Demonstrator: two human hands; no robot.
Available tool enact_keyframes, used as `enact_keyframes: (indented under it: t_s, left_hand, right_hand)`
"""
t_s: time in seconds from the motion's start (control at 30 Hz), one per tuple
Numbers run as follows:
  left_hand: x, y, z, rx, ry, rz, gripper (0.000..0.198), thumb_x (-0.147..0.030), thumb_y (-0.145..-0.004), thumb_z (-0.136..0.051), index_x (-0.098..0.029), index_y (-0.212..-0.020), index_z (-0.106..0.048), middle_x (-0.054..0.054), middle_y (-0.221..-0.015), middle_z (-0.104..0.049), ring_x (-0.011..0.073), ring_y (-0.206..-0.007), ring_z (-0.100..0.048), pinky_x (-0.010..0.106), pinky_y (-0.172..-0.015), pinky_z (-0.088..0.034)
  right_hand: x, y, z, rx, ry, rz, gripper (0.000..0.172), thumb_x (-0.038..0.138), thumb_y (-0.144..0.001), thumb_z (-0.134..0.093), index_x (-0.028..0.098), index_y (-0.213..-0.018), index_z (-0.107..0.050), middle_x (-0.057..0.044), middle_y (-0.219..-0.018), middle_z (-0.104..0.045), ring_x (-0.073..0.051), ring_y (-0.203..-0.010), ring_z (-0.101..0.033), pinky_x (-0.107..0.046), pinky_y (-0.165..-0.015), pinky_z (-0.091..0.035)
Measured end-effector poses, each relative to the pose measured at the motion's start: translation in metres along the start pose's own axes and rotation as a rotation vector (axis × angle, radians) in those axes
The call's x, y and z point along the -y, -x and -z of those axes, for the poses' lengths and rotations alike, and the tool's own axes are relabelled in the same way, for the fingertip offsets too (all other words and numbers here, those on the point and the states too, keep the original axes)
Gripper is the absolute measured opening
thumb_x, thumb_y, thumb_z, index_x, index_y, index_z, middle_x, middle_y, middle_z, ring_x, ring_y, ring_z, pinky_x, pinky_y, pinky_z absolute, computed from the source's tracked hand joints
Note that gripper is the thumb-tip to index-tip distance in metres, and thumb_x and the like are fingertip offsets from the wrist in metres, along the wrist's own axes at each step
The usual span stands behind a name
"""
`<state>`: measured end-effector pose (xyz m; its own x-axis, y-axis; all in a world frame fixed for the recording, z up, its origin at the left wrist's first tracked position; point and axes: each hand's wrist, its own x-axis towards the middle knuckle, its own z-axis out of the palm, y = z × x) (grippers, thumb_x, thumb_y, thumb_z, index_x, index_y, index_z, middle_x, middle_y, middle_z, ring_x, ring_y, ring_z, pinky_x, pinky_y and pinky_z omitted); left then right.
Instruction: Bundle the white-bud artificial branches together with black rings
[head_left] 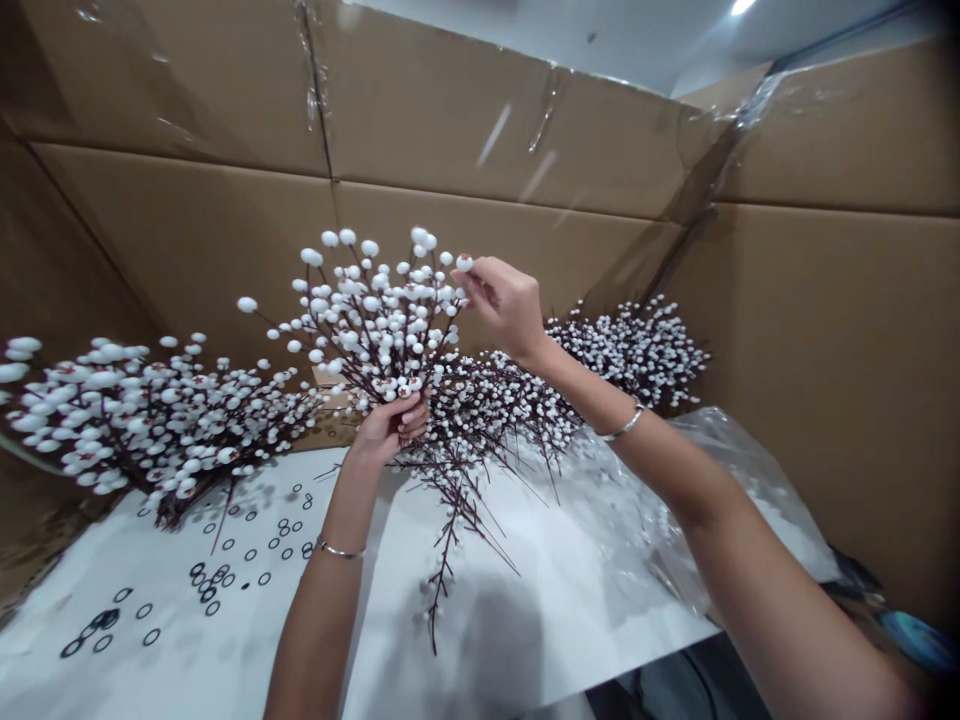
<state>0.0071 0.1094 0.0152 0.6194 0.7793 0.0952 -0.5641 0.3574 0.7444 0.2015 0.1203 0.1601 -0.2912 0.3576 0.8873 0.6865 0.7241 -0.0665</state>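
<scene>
Near me at 6 o'clock lies the white table [600, 640]; small black rings [210, 590] sit on it at 8 o'clock, in loose groups; a thin bare stem [442, 570] hangs low at 6 o'clock, and it comes from the bunch [382, 330] of white berry stems; the left hand [394, 425] is closed round the lower part of this bunch, near the middle of the view; that tight hold seems to keep the stems together and up off the table; a thin bracelet [339, 550] sits on the left wrist; the right hand [506, 310] is up at 1 o'clock from the left hand, with its fingers [469, 283] nearly closed and pinching one white berry [464, 262] at the top of the bunch; this small pinch seems to let that hand touch one berry and leave the others alone; the right wrist has a bracelet [622, 425] too; more berry stems [495, 410] lie just behind the hands; a big pile [135, 420] sits at 9 o'clock; another pile [630, 350] sits at 2 o'clock, beside a clear plastic bag [720, 480]; brown cardboard walls [825, 350] stand behind it all, and they seem to box the stems in.
</scene>
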Motion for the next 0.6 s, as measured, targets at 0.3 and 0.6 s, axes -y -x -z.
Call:
enact_keyframes:
  t_s: [0.3,0.6]
  left_hand:
    - [0.009,-0.008,-0.002,-0.223,-0.225,-0.093,0.040,-0.028,-0.070,-0.082,-0.017,-0.058,-0.045,-0.010,-0.048,-0.025,0.0032,-0.041,-0.021,0.015,-0.037,-0.023]
    - [0.000,-0.006,0.005,-0.425,-0.283,-0.251,0.030,-0.033,-0.067,-0.081,-0.016,-0.071,-0.056,-0.013,-0.048,-0.021,0.0030,-0.038,-0.015,0.018,-0.034,-0.013]
  right_hand:
    - [0.010,0.003,-0.013,0.010,-0.076,-0.048,0.043,0.051,-0.101,-0.038,0.018,-0.085,-0.060,-0.003,-0.079,-0.057,-0.014,-0.075,-0.055,-0.030,-0.074,-0.045]
    - [-0.027,-0.003,0.028,0.193,-0.398,-0.307,0.043,0.052,-0.089,-0.059,0.018,-0.115,-0.061,-0.004,-0.091,-0.068,-0.013,-0.080,-0.063,-0.027,-0.075,-0.050]
